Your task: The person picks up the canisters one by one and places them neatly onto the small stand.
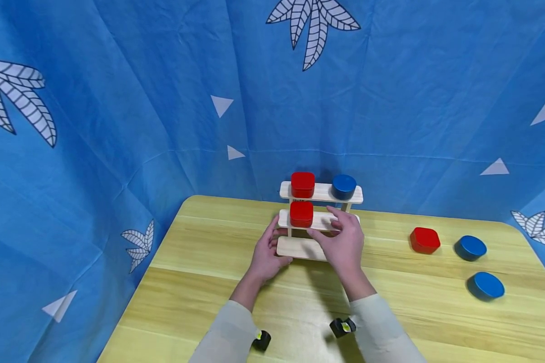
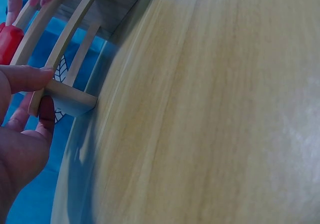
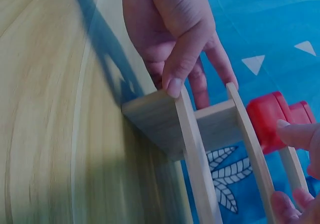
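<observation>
A three-tier wooden rack (image 1: pixel 300 247) stands at the back of the table. My left hand (image 1: pixel 267 257) grips its left end, the thumb on the lowest tier's edge and fingers behind in the left wrist view. On the middle tier sits a red rounded-square box (image 1: pixel 302 214). The top tier bears another red box (image 1: pixel 303 185) at left and a blue round box (image 1: pixel 343 187) at right. Just right of the middle red box, my right hand (image 1: pixel 345 242) has thumb and fingers spread at the middle tier, with nothing seen between them. It hides the rack's lower right part.
To the right on the wooden table (image 1: pixel 200 242) lie a loose red box (image 1: pixel 424 240) and two blue round boxes, one farther back (image 1: pixel 470 248) and one nearer (image 1: pixel 486 286). A blue patterned curtain (image 1: pixel 290 126) hangs behind the table and along its left side.
</observation>
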`<action>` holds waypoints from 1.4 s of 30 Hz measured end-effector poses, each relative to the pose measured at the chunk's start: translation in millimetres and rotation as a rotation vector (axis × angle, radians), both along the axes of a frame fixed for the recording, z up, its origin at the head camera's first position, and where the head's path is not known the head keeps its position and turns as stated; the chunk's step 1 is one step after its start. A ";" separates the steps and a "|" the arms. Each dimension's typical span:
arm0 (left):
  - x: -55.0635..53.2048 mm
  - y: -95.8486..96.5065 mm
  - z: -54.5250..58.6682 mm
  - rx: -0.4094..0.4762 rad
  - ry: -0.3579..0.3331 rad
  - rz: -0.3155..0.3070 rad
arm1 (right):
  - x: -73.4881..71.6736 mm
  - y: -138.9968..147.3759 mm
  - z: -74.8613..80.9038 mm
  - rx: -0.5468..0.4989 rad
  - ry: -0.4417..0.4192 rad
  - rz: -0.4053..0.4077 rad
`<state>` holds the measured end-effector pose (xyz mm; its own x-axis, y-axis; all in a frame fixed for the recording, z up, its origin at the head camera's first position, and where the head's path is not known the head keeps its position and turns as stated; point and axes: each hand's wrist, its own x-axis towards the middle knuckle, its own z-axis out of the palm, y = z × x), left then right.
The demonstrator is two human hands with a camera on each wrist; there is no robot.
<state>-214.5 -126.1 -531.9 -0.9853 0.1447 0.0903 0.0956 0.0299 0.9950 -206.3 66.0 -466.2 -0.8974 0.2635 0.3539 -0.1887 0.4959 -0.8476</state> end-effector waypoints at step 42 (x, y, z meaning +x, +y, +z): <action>0.6 1.9 -1.1 -0.027 -0.008 0.029 | 11.6 64.2 -9.3 -0.100 -0.008 -0.114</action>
